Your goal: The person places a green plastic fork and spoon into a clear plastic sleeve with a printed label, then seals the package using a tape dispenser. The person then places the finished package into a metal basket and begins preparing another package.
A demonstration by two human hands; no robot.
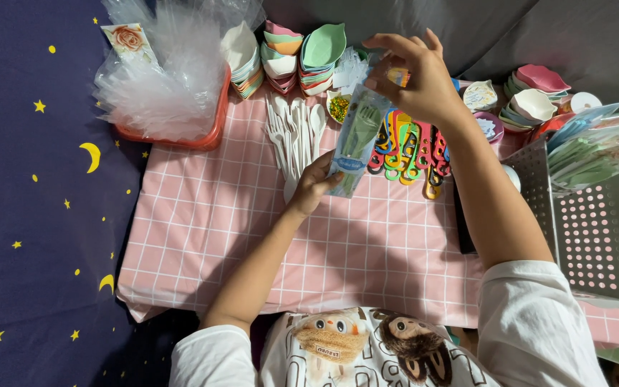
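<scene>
**Two hands holding a clear packet of green cutlery over a pink table**

The left hand (314,183) is pinching the bottom end of a clear plastic packet (357,136) holding green cutlery, fingers closed on it. The right hand (418,75) is gripping the top end, fingers curled over it. The packet's long axis is running from 7 o'clock up to 1 o'clock, tilted, lifted above the pink checked tablecloth (367,247). White plastic spoons (294,132) are lying at 9 o'clock of the packet, colourful combs (411,147) at 3 o'clock. Stacked pastel bowls (302,57) are sitting at 12 o'clock, a white perforated basket (596,236) far at 4 o'clock.
</scene>
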